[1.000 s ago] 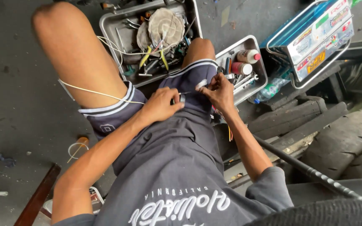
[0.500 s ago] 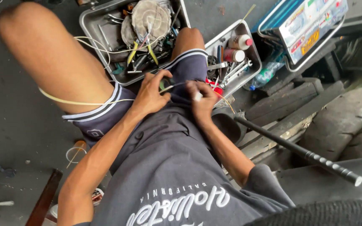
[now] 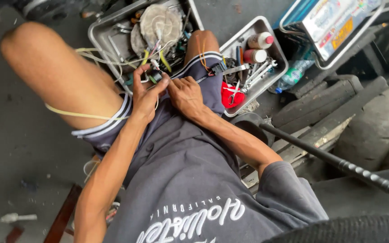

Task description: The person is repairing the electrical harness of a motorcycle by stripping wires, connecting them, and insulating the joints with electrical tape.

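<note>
The person's left hand point(image 3: 144, 95) is pinched shut on a small dark connector with thin white and yellow wires point(image 3: 155, 75), held up over the lap, while the right hand point(image 3: 186, 95) sits fingers-curled right beside it, touching – can't tell if it's actually gripping any of it. Those pale wires run off into the grey metal tray of tangled cables and tools point(image 3: 96, 37) past the knee, so a tug could easily drag that clutter out. The grey metal tray with bottles and wrenches point(image 3: 279, 53) is close enough to the other knee to get bumped – worth watching.
</note>
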